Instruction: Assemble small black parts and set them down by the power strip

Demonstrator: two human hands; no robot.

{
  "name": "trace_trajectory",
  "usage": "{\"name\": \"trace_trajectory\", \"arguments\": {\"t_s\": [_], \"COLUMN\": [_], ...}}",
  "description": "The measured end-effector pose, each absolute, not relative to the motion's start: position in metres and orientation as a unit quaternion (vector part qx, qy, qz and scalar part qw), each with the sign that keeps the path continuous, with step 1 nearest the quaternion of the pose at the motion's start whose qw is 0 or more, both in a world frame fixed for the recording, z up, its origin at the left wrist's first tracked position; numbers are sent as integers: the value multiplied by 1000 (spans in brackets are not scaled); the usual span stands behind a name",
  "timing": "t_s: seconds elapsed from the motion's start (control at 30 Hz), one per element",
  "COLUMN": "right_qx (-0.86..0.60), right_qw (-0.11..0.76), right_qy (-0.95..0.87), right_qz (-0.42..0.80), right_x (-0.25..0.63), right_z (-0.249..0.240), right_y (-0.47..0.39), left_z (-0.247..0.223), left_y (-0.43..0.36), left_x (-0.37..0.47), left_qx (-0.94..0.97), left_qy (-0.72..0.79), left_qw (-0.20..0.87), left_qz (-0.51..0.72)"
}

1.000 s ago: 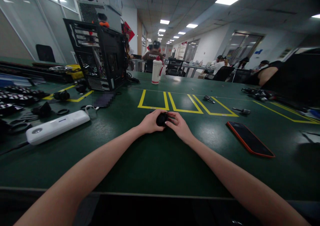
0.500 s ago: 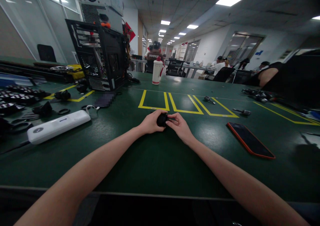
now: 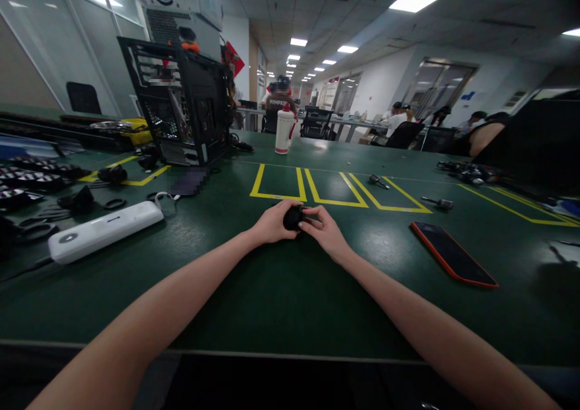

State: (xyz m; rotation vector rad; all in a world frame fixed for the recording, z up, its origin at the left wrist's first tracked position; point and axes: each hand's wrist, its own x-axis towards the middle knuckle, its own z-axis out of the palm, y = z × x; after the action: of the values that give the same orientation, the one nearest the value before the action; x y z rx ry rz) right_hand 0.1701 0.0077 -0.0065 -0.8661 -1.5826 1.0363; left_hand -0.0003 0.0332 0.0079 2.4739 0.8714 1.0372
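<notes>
A small round black part point(image 3: 293, 218) is held between my hands, above the green table point(image 3: 290, 301). My left hand point(image 3: 274, 223) curls around its left side, thumb below and fingers above. From the right, my right hand point(image 3: 325, 229) pinches at its edge with thumb and fingertips. The part is too dark and too covered for me to tell its exact kind. Just beyond my hands lie rectangles of yellow tape point(image 3: 278, 195) on the tabletop.
A phone in an orange case point(image 3: 453, 253) and two small metal-and-black tools point(image 3: 438, 203) lie at right. At left are a white power strip point(image 3: 106, 230), black ring-like parts point(image 3: 113, 176) and an open computer case point(image 3: 181, 102). A white bottle point(image 3: 284, 132) stands behind.
My right thumb has shifted slightly left across the front of the black part. Otherwise both hands stay in the same place.
</notes>
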Motion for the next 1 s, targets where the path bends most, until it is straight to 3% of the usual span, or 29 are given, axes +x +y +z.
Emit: {"name": "trace_trajectory", "arguments": {"t_s": [1.0], "right_qx": [-378], "right_qw": [487], "right_qy": [-670], "right_qz": [413], "right_x": [173], "right_z": [-8], "right_y": [9], "left_z": [11], "left_y": [31], "left_x": [1], "left_qx": [862], "left_qy": [313], "left_qw": [168], "left_qz": [361]}}
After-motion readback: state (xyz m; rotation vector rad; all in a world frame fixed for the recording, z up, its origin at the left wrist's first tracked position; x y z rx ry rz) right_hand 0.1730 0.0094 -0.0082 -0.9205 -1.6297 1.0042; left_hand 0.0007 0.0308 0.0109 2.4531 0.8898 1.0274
